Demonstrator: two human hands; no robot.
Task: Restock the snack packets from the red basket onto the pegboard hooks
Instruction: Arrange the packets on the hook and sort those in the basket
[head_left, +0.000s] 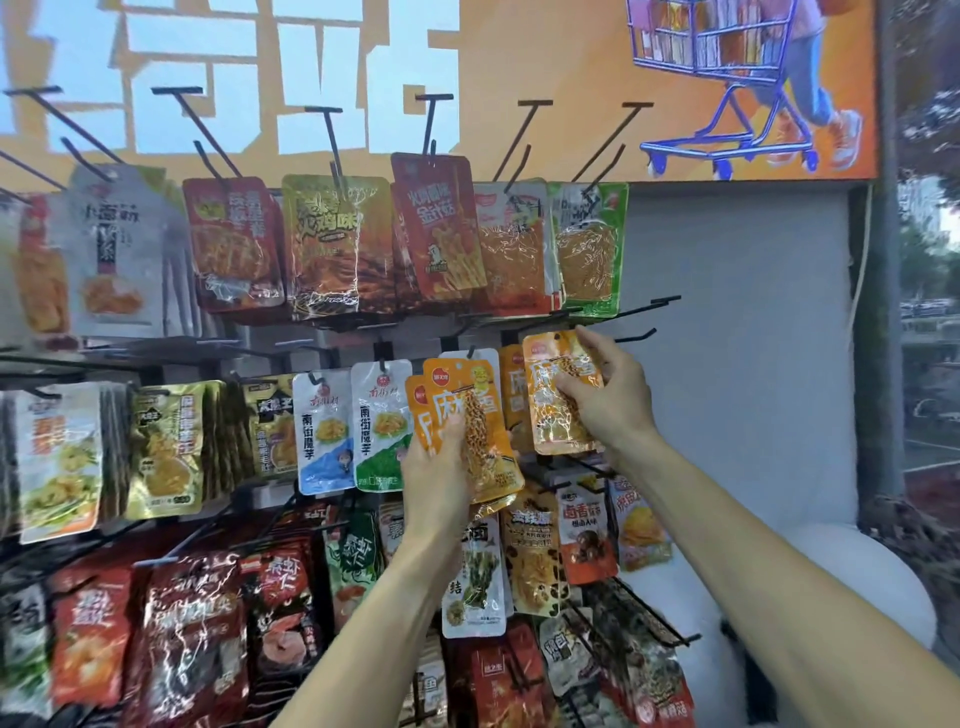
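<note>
Up against the middle row of black hooks (644, 304), my right hand (605, 395) pinches one glossy orange packet (558, 400) by its edge. My left hand (436, 478) grips a fanned stack of orange packets (467, 415) beside it. Crowded pegboard rows of snack bags (332, 244) hang beneath an orange shopping-cart poster (571, 62).

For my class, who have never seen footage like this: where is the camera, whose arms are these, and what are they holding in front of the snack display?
The one picture comes from a camera worn on a person's head, looking forward and down, so the two bare arms are that person's own. There is no machine. In front hangs a pegboard with black hooks carrying rows of snack packets. The left hand grips a small fan of orange packets. The right hand holds a single orange packet up by a hook in the middle row. The red basket is out of view.
</note>
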